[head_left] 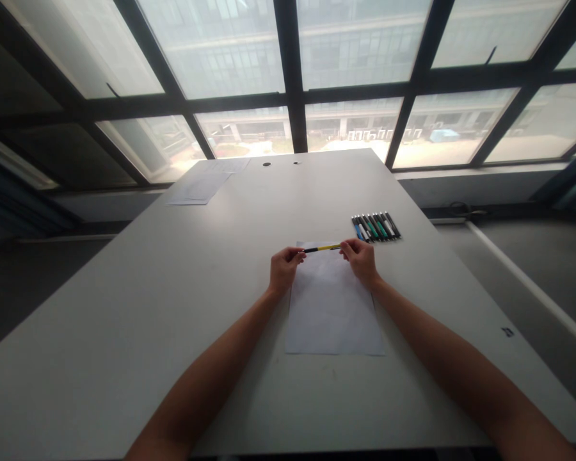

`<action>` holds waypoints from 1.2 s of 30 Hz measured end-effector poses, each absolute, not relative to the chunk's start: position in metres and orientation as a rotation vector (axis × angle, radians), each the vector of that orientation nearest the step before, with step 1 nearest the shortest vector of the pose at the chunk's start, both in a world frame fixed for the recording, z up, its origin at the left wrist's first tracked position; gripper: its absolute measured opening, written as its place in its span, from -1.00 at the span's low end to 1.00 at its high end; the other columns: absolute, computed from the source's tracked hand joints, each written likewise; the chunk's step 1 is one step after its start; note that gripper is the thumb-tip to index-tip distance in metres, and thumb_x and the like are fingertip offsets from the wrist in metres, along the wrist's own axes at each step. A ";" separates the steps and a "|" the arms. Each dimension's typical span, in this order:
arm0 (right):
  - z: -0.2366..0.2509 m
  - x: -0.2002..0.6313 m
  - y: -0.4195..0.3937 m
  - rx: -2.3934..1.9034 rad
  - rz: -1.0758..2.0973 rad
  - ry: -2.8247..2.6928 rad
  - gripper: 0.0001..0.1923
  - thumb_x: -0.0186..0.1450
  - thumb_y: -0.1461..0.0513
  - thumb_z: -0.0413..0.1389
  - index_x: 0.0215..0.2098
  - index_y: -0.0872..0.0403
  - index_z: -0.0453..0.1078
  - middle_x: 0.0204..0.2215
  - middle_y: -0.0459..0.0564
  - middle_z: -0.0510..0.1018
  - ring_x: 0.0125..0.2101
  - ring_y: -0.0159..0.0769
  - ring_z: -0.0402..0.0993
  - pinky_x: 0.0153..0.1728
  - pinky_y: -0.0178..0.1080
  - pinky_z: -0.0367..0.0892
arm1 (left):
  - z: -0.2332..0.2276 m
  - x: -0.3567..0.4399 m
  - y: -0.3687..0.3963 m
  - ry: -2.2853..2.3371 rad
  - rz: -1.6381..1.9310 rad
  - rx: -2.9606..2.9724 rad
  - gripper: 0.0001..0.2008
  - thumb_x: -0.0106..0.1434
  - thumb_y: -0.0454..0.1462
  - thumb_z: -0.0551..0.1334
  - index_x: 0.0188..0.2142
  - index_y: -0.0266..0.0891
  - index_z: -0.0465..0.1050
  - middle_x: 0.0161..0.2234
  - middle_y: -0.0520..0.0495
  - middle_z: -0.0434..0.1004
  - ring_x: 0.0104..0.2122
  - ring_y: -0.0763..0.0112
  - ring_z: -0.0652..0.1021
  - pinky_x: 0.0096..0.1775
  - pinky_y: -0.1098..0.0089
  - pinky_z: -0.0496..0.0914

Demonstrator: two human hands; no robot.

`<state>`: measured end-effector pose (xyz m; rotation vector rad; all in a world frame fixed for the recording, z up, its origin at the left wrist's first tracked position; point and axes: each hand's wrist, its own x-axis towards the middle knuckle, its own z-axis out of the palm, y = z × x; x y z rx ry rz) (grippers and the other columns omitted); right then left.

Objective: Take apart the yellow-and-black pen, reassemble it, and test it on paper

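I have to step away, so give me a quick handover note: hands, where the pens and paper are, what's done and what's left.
Left hand and right hand each pinch one end of a yellow pen, held level over the top edge of the blank sheet.
Row of pens lies on the table, right of the sheet.
Done: one pen picked up.
Left: nothing written; other pens untouched.

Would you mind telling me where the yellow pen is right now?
In the head view, the yellow pen is held level between the left hand and right hand, over the far edge of the sheet of paper.
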<state>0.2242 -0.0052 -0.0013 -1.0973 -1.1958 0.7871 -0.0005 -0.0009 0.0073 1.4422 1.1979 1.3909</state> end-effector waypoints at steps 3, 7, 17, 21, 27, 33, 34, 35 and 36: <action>-0.002 0.224 -0.005 -1.100 0.780 -1.203 -0.71 0.24 0.03 0.23 -0.39 0.11 0.49 -0.57 -0.05 0.53 -0.59 -0.39 0.35 -0.54 -0.30 0.26 | 0.006 -0.001 0.000 1.197 1.395 1.440 -0.78 0.14 -0.17 0.39 -0.27 -0.27 0.62 -0.45 -0.07 0.63 -0.45 0.40 0.56 -0.34 0.39 0.46; -0.002 0.223 -0.004 -1.089 0.779 -1.208 -0.72 0.23 0.04 0.24 -0.35 0.11 0.50 -0.57 -0.06 0.54 -0.60 -0.39 0.36 -0.55 -0.30 0.27 | 0.008 0.000 -0.001 1.206 1.390 1.453 -0.77 0.14 -0.15 0.39 -0.29 -0.27 0.61 -0.46 -0.07 0.62 -0.47 0.40 0.56 -0.35 0.39 0.45; 0.001 0.221 -0.006 -1.093 0.773 -1.256 -0.71 0.23 0.03 0.23 -0.32 0.10 0.49 -0.55 -0.06 0.55 -0.58 -0.39 0.38 -0.53 -0.30 0.30 | 0.013 -0.001 -0.003 1.244 1.370 1.512 -0.69 0.24 -0.06 0.29 -0.39 -0.28 0.56 -0.50 -0.07 0.57 -0.50 0.43 0.51 -0.40 0.43 0.38; 0.000 0.221 -0.006 -1.086 0.785 -1.233 -0.69 0.22 0.01 0.23 -0.32 0.10 0.49 -0.55 -0.06 0.56 -0.58 -0.39 0.37 -0.53 -0.30 0.31 | 0.012 -0.002 -0.002 1.239 1.349 1.542 -0.63 0.26 -0.01 0.27 -0.44 -0.27 0.54 -0.52 -0.04 0.54 -0.50 0.44 0.49 -0.41 0.44 0.35; -0.002 0.223 -0.003 -1.061 0.811 -1.192 -0.70 0.22 0.02 0.24 -0.32 0.11 0.49 -0.55 -0.07 0.54 -0.59 -0.40 0.35 -0.54 -0.31 0.29 | 0.011 0.000 0.000 1.206 1.361 1.524 -0.63 0.27 0.02 0.25 -0.31 -0.27 0.54 -0.47 -0.04 0.55 -0.48 0.44 0.50 -0.38 0.44 0.37; -0.004 0.224 -0.002 -1.077 0.798 -1.178 -0.67 0.22 0.00 0.24 -0.31 0.11 0.50 -0.55 -0.06 0.55 -0.59 -0.40 0.35 -0.54 -0.31 0.29 | 0.011 0.000 -0.001 1.150 1.393 1.550 -0.62 0.18 -0.09 0.36 -0.05 -0.21 0.48 -0.30 -0.06 0.58 -0.36 0.42 0.55 -0.31 0.44 0.42; -0.004 0.224 -0.003 -1.077 0.798 -1.176 -0.67 0.21 0.00 0.24 -0.31 0.11 0.51 -0.55 -0.06 0.55 -0.59 -0.40 0.35 -0.54 -0.31 0.30 | 0.010 0.000 -0.001 1.151 1.401 1.559 -0.64 0.18 -0.12 0.36 -0.07 -0.20 0.49 -0.27 -0.06 0.58 -0.33 0.41 0.56 -0.29 0.43 0.43; -0.004 0.223 -0.003 -1.077 0.799 -1.175 -0.67 0.21 0.00 0.24 -0.31 0.11 0.51 -0.55 -0.06 0.55 -0.59 -0.40 0.36 -0.54 -0.31 0.30 | 0.010 0.000 -0.001 1.158 1.410 1.568 -0.67 0.17 -0.14 0.37 -0.09 -0.19 0.50 -0.25 -0.07 0.59 -0.30 0.39 0.57 -0.26 0.42 0.43; -0.004 0.223 -0.003 -1.076 0.799 -1.174 -0.67 0.21 0.00 0.24 -0.31 0.11 0.50 -0.55 -0.06 0.55 -0.59 -0.40 0.36 -0.54 -0.31 0.30 | 0.009 0.000 -0.001 1.170 1.419 1.576 -0.71 0.17 -0.15 0.36 -0.13 -0.19 0.52 -0.25 -0.07 0.59 -0.27 0.37 0.58 -0.25 0.41 0.44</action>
